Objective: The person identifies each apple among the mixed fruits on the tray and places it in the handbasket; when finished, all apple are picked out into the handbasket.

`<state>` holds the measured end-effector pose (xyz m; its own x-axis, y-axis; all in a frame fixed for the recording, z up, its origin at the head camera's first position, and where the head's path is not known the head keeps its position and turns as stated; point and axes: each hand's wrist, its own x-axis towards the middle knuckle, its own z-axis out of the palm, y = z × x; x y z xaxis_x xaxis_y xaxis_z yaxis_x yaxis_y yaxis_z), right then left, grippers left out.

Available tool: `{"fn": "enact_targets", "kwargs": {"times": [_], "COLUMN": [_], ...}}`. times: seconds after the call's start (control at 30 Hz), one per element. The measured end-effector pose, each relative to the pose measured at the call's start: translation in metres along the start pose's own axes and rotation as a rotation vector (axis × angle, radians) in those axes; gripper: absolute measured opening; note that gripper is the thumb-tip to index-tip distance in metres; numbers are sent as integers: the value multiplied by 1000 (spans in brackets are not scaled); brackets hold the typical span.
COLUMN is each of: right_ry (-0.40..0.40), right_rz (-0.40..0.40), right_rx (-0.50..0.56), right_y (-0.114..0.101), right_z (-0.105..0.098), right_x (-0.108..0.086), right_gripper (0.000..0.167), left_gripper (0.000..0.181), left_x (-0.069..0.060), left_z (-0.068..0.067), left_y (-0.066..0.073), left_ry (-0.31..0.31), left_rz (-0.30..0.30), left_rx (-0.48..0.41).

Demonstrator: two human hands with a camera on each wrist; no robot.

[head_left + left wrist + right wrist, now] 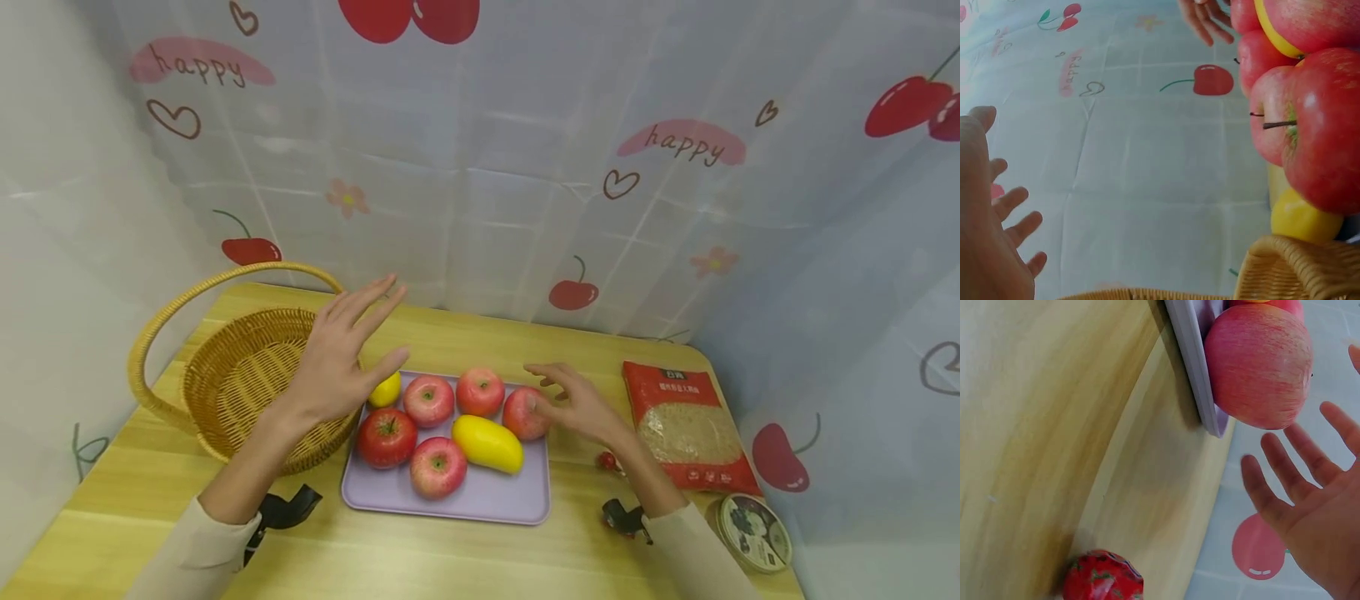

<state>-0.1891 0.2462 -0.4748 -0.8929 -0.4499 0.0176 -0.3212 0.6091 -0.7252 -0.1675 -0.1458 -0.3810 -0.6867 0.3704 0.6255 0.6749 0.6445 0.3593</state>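
Observation:
My left hand (333, 362) hovers over the right side of a wicker basket (225, 392), its fingers stretched and holding nothing. Beside the basket lies a lilac tray (495, 500) bearing several apples, a yellow mango (487, 443) and a yellow fruit (385, 390) partly hidden by my left thumb. A deep red apple (387, 437) sits at the tray's left. By the right end of the tray is my right hand (581, 404), spread and holding nothing, near a pink apple (527, 413). In the right wrist view that apple (1260, 365) stands apart from the fingertips.
A red food packet (686, 425) lies at the right, with a round tin (753, 533) in front of it. A small red wrapped item (606, 460) rests by my right forearm. Behind the table hangs a printed curtain (465, 167).

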Motion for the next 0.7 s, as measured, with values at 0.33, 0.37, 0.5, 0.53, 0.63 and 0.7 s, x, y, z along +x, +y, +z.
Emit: {"fn": "enact_targets", "kwargs": {"times": [0.33, 0.37, 0.5, 0.53, 0.63, 0.7], "right_ry": [-90, -93, -100, -100, -106, -112], "right_rz": [6, 11, 35, 42, 55, 60], "right_rx": [73, 69, 52, 52, 46, 42], "right_y": [-1, -1, -1, -1, 0, 1], "right_z": [3, 3, 4, 5, 6, 7], "right_x": [-3, -3, -3, -4, -4, -4], "right_gripper": [60, 61, 63, 64, 66, 67], "left_gripper": [71, 71, 68, 68, 66, 65], "left_x": [-7, -7, -10, -10, -11, -12], "left_z": [-28, -31, -43, -46, -57, -64], "left_y": [-4, -4, -6, -7, -11, -13], "left_ry": [94, 106, 159, 174, 212, 238], "left_rz": [83, 90, 121, 128, 140, 135], "left_rx": [-52, -53, -27, -15, 19, 44]}}
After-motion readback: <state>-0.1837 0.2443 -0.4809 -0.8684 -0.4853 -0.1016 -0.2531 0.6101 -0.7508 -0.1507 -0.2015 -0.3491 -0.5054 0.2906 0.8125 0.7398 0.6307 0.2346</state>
